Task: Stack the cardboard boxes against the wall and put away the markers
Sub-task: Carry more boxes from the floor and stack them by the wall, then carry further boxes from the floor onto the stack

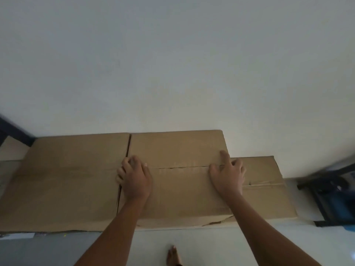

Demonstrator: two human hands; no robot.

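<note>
On top box (178, 148), both hands rest; print unreadable.

boxes (178, 148) side by side against wall (172, 64)

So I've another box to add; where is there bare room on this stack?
The left box top is bare. On the middle box, the left hand and right hand leave a strip between them. The lower box shows a narrow ledge.
</note>
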